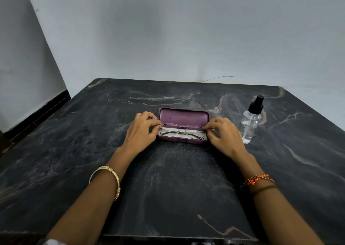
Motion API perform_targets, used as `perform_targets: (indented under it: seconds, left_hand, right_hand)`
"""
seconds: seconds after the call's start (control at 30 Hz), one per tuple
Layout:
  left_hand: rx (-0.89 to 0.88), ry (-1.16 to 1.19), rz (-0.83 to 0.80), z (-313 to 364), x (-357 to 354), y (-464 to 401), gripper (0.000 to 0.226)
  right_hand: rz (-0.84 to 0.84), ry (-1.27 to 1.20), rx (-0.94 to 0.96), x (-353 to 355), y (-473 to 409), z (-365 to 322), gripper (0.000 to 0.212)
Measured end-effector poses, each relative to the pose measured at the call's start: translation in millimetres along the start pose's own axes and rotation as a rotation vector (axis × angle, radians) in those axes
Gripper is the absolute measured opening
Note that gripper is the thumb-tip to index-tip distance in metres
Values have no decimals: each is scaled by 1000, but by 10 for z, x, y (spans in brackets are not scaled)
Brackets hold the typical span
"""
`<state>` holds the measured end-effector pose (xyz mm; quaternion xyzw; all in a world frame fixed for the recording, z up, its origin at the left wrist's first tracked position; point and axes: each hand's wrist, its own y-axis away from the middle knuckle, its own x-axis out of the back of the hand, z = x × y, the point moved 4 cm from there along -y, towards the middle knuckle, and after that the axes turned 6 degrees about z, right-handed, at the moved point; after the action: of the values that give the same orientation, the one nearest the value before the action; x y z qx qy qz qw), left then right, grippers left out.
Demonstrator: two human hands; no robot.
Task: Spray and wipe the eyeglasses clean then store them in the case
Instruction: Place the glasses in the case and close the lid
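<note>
We see the glasses [182, 131] lying with their long axis running left to right, folded, lenses tilted up toward the open lid. They sit inside the purple case [183, 116], on a pale cloth [182, 135] lining its lower half; the lid stands raised behind. Our left hand [141, 130] pinches the left end of the frame with curled fingers, and our right hand [224, 132] pinches the right end likewise. A clear spray bottle [251, 122] with a black cap stands upright near the case, to its right, apart from the right hand. Everything rests on a dark marble table [177, 188].
</note>
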<state>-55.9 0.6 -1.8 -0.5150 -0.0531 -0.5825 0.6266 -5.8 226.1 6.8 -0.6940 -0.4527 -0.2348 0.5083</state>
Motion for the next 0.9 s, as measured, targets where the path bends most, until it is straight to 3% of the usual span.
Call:
perform_targets:
  seconds: [0.33,0.5,0.7,0.8,0.9]
  left_hand:
    - [34,50,-56,5,-22,2,11]
    - [96,56,-60,5,-22,8,25]
    - [144,46,-86,10,-45,20,35]
    - [149,65,-102,11,-59,33,37]
    - [179,113,-117,-13,-70,36,43]
  right_hand:
    - [69,-74,-71,-5,5,26,16]
    - [152,-248,-165,-32,17,19,22]
    - [27,-680,-372,-218,17,-37,56]
    - [-43,-818,-352,-263,16,-45,70]
    - [-114,-844,-274,-225,19,-30,103]
